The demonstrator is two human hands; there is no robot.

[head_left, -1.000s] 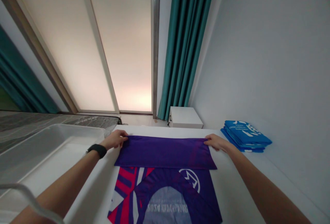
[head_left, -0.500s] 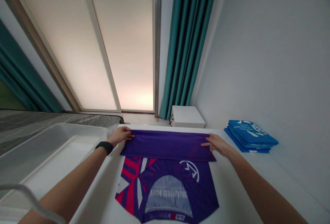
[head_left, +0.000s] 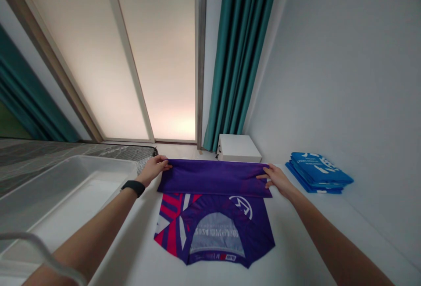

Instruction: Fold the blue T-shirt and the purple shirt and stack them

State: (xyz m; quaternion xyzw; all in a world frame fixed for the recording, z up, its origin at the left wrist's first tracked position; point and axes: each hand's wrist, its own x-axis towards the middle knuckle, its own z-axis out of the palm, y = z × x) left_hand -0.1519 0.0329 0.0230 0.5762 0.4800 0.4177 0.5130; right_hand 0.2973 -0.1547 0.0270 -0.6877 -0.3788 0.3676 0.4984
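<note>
A purple T-shirt (head_left: 217, 180) with red and white stripes on one side lies on the white table (head_left: 131, 251), its collar towards me. Its far part is folded over into a plain purple band. At the band's far left corner my left hand (head_left: 154, 168), with a dark watch on the wrist, pinches the fabric. My right hand (head_left: 275, 179) grips the far right corner, thumb on the edge and some fingers spread over the cloth. A round white logo and grey inner lettering show below the band.
Left of the shirt stands a translucent plastic bin (head_left: 75, 163), a pale curved handle or cord (head_left: 39, 251) in front of it. Folded blue garments (head_left: 319, 173) are stacked at the right by the wall. A white cabinet (head_left: 239, 148) stands beyond the table.
The shirt has slid away from me across the table, its collar end now farther from the near edge. Both hands keep hold of the far corners and have moved slightly with it.
</note>
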